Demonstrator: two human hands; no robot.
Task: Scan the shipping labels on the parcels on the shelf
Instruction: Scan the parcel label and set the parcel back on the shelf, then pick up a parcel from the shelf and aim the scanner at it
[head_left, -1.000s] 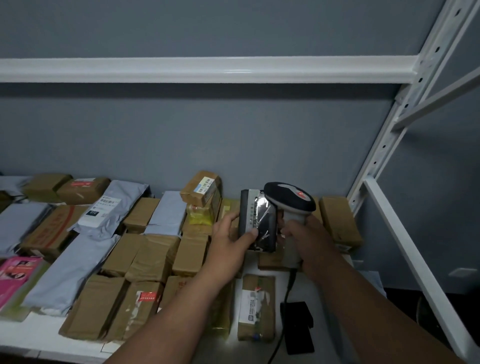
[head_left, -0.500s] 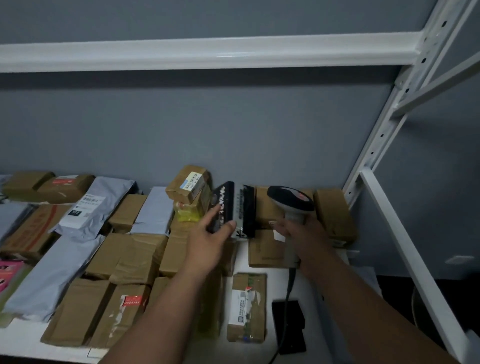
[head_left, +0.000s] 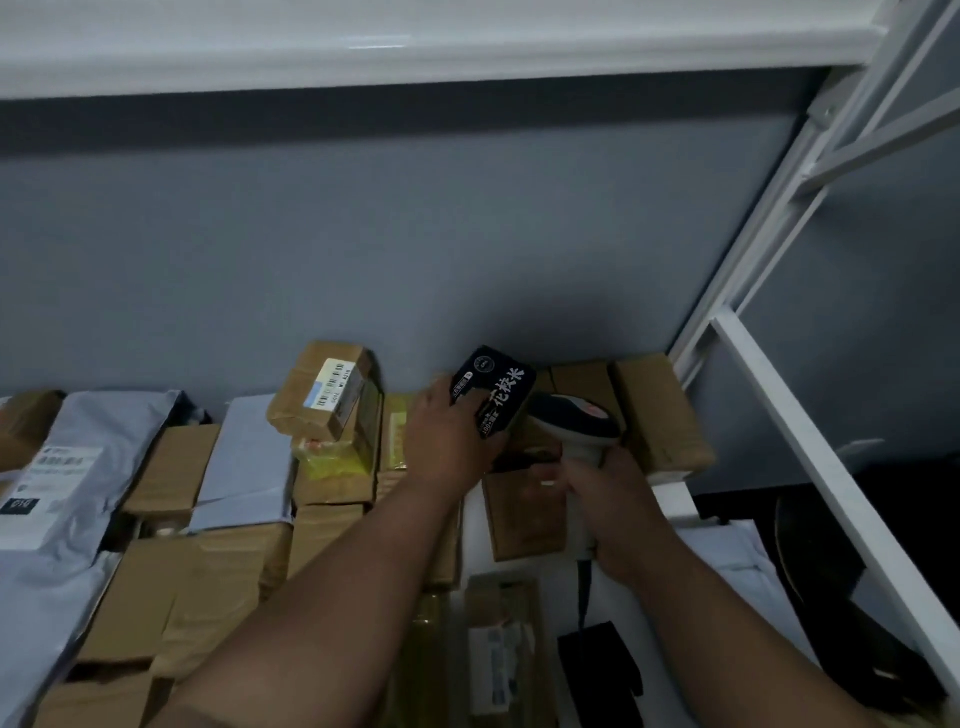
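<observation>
My left hand (head_left: 449, 441) grips a small black box (head_left: 493, 391) with white lettering, tilted, held near the back wall of the shelf. Right beside it, my right hand (head_left: 618, 514) holds the handle of a white and black barcode scanner (head_left: 576, 423), whose head sits just right of the black box. Several brown cardboard parcels (head_left: 660, 410) and grey mailer bags (head_left: 67, 467) lie packed over the white shelf (head_left: 675, 499). One taped brown parcel (head_left: 324, 389) shows a white barcode label on top.
A white shelf beam (head_left: 415, 47) runs overhead, and white uprights (head_left: 810, 405) stand at the right. A black cable (head_left: 584, 592) hangs from the scanner toward a black item (head_left: 597, 670) at the front edge. A labelled brown parcel (head_left: 501, 654) lies near that edge.
My left hand has turned the black box, showing its lettered face, and moved it right, against the scanner head. The view has moved closer to the shelf.
</observation>
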